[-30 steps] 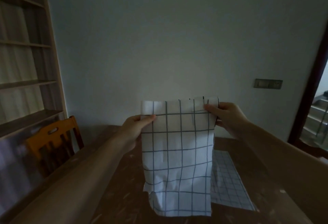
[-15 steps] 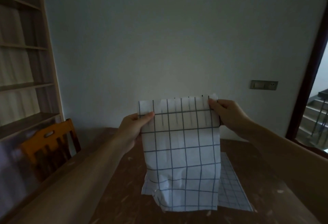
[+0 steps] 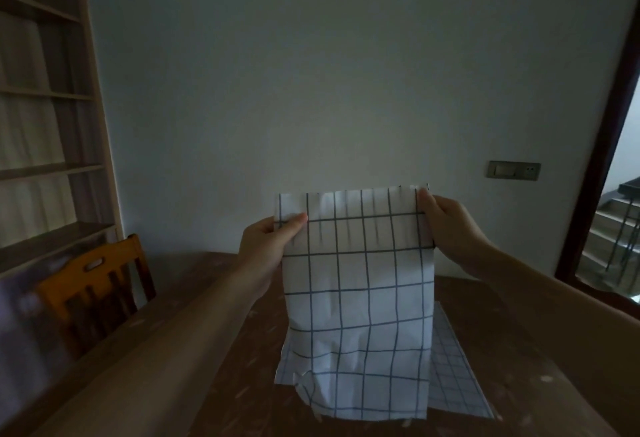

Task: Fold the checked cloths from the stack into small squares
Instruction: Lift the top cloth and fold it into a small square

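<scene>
A white cloth with a dark checked grid (image 3: 360,298) hangs upright in the air above the table, doubled over lengthwise. My left hand (image 3: 270,246) pinches its top left corner and my right hand (image 3: 450,228) pinches its top right corner. Its crumpled lower end reaches down to the table. Behind and under it lies the stack of checked cloths (image 3: 453,377), flat, with a finer grid showing at the right.
The brown wooden table (image 3: 194,350) is scuffed with pale marks. An orange wooden chair (image 3: 93,284) stands at its left side, under a wall shelf unit (image 3: 45,159). A doorway with stairs (image 3: 620,246) is at the right.
Both hands have kept their grip on the top corners. The held cloth has shifted slightly right and sunk a little, its lower end nearer the table.
</scene>
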Available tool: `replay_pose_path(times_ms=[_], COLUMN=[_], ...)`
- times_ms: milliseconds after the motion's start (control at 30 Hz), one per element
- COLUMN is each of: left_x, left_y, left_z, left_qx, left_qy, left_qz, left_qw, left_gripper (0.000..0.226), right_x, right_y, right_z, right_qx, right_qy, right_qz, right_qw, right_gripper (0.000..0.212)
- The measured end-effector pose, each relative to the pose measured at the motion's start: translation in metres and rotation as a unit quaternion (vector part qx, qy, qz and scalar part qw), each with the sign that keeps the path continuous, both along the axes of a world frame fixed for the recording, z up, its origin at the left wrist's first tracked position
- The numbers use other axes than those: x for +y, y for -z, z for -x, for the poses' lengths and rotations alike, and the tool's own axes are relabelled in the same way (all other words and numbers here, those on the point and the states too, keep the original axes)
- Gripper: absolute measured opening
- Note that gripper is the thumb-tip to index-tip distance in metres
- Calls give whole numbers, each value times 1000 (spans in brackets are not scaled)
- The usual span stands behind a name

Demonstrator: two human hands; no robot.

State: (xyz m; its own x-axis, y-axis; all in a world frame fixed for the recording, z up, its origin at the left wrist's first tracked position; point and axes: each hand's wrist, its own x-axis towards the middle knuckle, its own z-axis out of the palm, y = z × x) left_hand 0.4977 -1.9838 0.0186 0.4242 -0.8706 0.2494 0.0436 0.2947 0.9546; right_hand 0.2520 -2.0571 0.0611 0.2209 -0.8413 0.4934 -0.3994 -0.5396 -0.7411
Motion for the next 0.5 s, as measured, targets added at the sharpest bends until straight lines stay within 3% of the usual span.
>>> replay_pose_path(times_ms=[167,233,300,367,433,500], left_x=[2,3,3,4,5,8], left_y=[-5,-7,-9,-11,-12,-11], left_z=[4,7,11,16,21,23], left_qx=[-21,-47,-79,-120,-170,-211], left_qy=[-1,-11,-3,30,66,80], left_qz=[17,24,32,42,54,64], left_qw=[1000,999,996,991,982,972], left_gripper=[11,12,9,9,12,17], right_x=[-5,-5,1,11,21,25], right_y=[-1,-5,-12,-23,-32,-36], right_z=[6,7,4,-12,-36,-57], right_qx=[-23,-12,9,71,177,254], right_qy=[-30,-17,38,34,-50,-123], right_qz=[-27,15,102,174,146,93], right_qw=[999,1000,994,982,972,955], right_gripper=[40,31,41,61,69,51])
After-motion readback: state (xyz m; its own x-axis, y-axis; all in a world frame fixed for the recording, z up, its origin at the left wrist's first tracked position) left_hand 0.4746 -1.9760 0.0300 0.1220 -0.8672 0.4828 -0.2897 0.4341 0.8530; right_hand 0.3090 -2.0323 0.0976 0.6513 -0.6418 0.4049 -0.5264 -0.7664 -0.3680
